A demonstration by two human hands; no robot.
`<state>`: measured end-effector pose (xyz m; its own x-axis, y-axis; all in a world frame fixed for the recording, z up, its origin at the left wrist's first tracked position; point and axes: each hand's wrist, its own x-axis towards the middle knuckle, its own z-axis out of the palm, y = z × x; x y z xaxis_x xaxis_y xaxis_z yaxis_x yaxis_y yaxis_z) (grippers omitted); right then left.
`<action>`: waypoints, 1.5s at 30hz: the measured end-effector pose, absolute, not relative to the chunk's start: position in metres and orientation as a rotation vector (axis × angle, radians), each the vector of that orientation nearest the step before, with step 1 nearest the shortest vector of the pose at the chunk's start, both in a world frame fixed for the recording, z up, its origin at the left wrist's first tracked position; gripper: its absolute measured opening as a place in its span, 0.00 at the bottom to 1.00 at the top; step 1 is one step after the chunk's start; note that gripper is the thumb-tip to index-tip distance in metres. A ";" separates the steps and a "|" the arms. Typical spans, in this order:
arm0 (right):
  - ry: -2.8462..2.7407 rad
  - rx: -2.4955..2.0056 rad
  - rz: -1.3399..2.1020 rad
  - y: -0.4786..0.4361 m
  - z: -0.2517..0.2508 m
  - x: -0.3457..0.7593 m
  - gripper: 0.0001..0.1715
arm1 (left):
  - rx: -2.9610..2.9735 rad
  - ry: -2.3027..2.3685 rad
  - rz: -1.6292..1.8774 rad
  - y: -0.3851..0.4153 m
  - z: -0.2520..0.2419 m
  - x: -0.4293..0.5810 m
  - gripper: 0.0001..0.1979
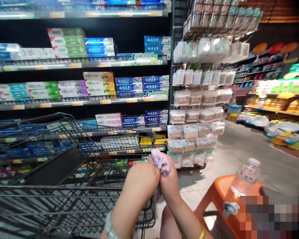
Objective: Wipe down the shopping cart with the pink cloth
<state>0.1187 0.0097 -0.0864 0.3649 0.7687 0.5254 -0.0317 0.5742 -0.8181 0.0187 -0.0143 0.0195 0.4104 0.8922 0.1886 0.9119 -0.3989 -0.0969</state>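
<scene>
A crumpled pale purple cloth (pixel 161 162) is bunched between my two hands, in front of the shelves. My left hand (pixel 143 176) is closed at its left side, with the fingers mostly hidden behind the hand. Around its right side wraps my right hand (pixel 170 181), also closed, and a bit of the cloth hangs below. Both hands are pressed together beside the corner of a black wire shopping cart (pixel 129 196). Whether they touch the cart's rim cannot be told.
Shelves of boxed toothpaste (pixel 129 84) line the left and back. Hanging packs (pixel 189 99) fill a rack on the right. An orange stool (pixel 220 186) stands at my right, bearing a clear bottle (pixel 245 179). Floor (pixel 239 142) stretches toward yellow goods (pixel 296 106).
</scene>
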 end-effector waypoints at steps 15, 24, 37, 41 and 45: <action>-1.581 -0.758 0.376 0.035 -0.070 0.151 0.27 | -2.417 -1.658 -0.252 -0.020 0.018 0.016 0.19; -1.856 -0.837 0.154 0.039 -0.045 0.160 0.22 | -2.321 -1.656 -0.263 -0.027 0.020 0.023 0.19; -2.231 -0.764 0.012 0.027 -0.014 0.166 0.31 | -2.267 -1.914 -0.322 -0.045 0.016 0.019 0.16; -2.295 -0.797 -0.049 0.033 -0.007 0.170 0.30 | -2.205 -1.917 -0.366 -0.046 0.013 0.020 0.16; -2.298 -0.739 0.018 0.031 -0.003 0.169 0.31 | -2.224 -1.813 -0.422 -0.046 0.005 0.016 0.15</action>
